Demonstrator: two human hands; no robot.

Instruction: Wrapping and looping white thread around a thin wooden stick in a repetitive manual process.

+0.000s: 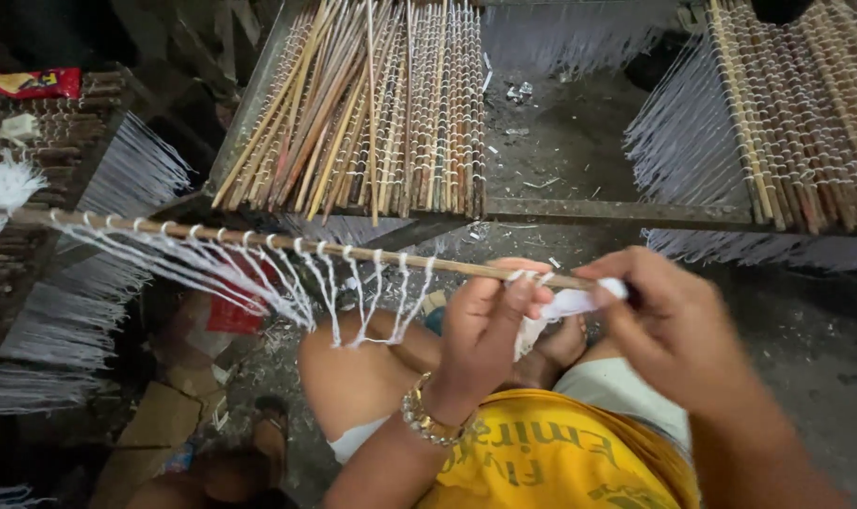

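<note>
- White thread (259, 273) hangs in loops from a tan wooden stick (287, 247)
- Yellow shirt (551, 452) with green print
- Gold beaded bracelet (424, 421)
- Brown and tan stick mat (372, 104)

The stick's (259, 243) right end is hidden behind the blurred hands (579, 320); the right rack (806, 113) is cut off.
</note>
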